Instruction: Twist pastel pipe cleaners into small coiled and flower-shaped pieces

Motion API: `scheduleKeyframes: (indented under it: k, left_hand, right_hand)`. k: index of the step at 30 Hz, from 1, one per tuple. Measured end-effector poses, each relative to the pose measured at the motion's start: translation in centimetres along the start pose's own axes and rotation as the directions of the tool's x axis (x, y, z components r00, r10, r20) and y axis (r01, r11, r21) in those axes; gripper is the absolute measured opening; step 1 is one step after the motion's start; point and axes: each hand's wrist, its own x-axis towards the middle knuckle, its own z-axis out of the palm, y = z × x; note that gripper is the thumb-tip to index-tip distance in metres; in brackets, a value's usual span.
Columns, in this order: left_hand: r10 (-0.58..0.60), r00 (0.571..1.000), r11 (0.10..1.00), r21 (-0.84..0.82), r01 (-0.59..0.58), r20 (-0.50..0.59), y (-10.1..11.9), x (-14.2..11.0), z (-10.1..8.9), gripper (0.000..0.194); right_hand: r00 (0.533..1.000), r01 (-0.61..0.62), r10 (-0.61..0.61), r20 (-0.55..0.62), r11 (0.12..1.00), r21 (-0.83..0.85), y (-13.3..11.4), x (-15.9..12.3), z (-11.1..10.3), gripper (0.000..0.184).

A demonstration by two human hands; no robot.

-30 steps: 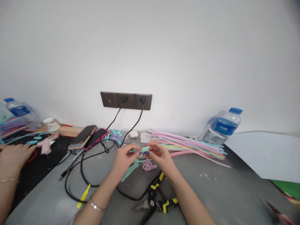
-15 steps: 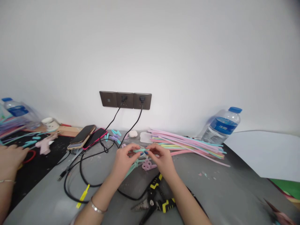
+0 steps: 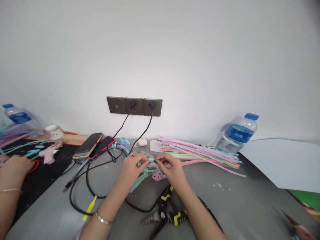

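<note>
Between the fingertips of both hands is a short piece of mint-green pipe cleaner (image 3: 151,160), mostly covered by the fingers. My left hand (image 3: 134,168) pinches its left end, and my right hand (image 3: 172,166) pinches the right end. Just below the hands lie a mint-green bent pipe-cleaner shape (image 3: 140,180) and a pink looped pipe-cleaner flower (image 3: 157,174). Pliers with black and yellow handles (image 3: 163,213) rest on the table between my forearms.
Pastel pipe cleaners (image 3: 200,153) lie in a bundle behind my right hand, near a water bottle (image 3: 238,133). Black cables (image 3: 86,176) loop by two phones (image 3: 88,146). Another person's hand (image 3: 16,168) holds red-handled scissors (image 3: 35,165) beside a pink glue gun (image 3: 48,153).
The mint-green piece, earlier tilted and more visible, now lies level and mostly covered between my fingertips. The other person's hand has shifted slightly right over the scissors.
</note>
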Motion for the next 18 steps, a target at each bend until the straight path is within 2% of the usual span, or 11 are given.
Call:
scheduleKeyframes:
  k: [5,10,12,15,17,18]
  left_hand:
    - [0.179,0.977,0.975,0.112,-0.192,0.116,-0.8,0.2,-0.4,0.007]
    - [0.232,0.96,0.97,0.035,-0.24,0.159,-0.4,0.0,-0.2,0.012]
    - [0.172,0.975,0.985,-0.01,-0.172,0.138,-0.3,0.0,-0.1,0.018]
    - [-0.067,0.993,0.998,-0.011,0.068,0.097,-0.4,0.2,-0.4,0.022]
    - [-0.215,0.967,0.976,0.056,0.21,0.133,-0.6,0.3,-0.9,0.013]
    - [-0.262,0.949,0.963,0.103,0.247,0.175,-0.6,0.2,-1.1,0.023]
  right_hand:
    - [0.991,0.03,-0.018,0.132,0.995,-0.091,0.5,0.1,-0.2,0.013]
    - [0.984,0.029,-0.008,0.179,0.993,-0.114,0.6,-0.1,0.1,0.013]
    - [0.983,0.028,-0.01,0.182,0.995,-0.096,0.8,0.0,0.1,0.013]
    - [0.994,-0.05,0.052,0.099,0.999,-0.015,1.2,0.2,-0.2,0.008]
    - [0.99,-0.135,0.131,0.048,0.986,0.093,1.6,0.4,-0.5,0.009]
    - [0.984,-0.179,0.174,0.047,0.972,0.155,1.7,0.5,-0.6,0.012]
